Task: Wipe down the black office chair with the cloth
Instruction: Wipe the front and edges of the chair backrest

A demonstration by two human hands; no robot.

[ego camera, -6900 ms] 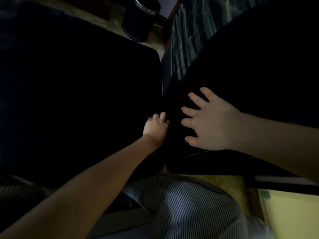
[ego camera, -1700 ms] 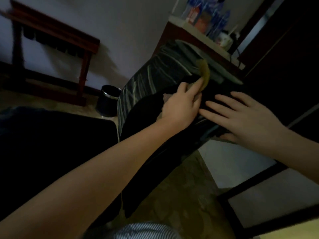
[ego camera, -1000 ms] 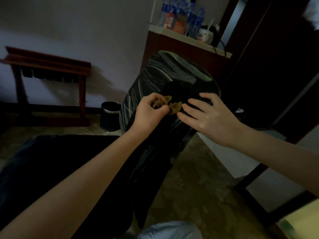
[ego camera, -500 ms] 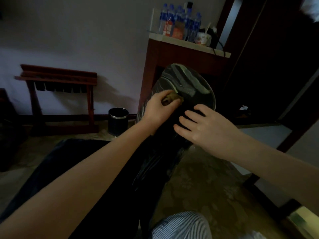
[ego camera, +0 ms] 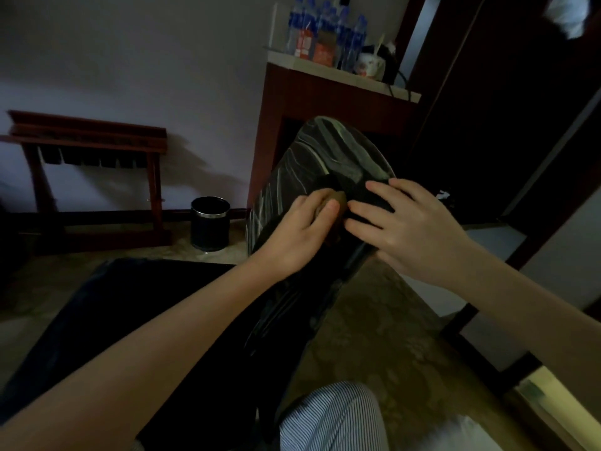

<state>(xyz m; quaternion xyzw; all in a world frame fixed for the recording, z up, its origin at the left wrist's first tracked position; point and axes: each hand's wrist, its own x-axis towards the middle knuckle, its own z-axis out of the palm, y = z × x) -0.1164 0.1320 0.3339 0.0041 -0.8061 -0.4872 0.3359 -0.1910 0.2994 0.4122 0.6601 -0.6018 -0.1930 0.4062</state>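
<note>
The black office chair's backrest [ego camera: 292, 177] stands upright in the middle of the view, its shiny dark surface streaked with pale reflections; the dark seat [ego camera: 136, 320] spreads at lower left. My left hand [ego camera: 299, 232] grips a small bunched yellow-brown cloth [ego camera: 338, 198] against the upper backrest, and only a corner of the cloth shows past the fingers. My right hand [ego camera: 409, 226] lies flat just right of it, fingers spread and straight, pressing on the backrest's top edge.
A small black waste bin [ego camera: 210, 222] stands on the floor by the wall. A dark wooden rack [ego camera: 87, 177] is at left. A wooden cabinet [ego camera: 328, 102] behind the chair carries several water bottles [ego camera: 325, 30]. My striped trouser knee [ego camera: 331, 418] is at the bottom.
My left hand with the cloth has slid a little down the backrest. My right hand stays flat beside it. The view has shifted slightly.
</note>
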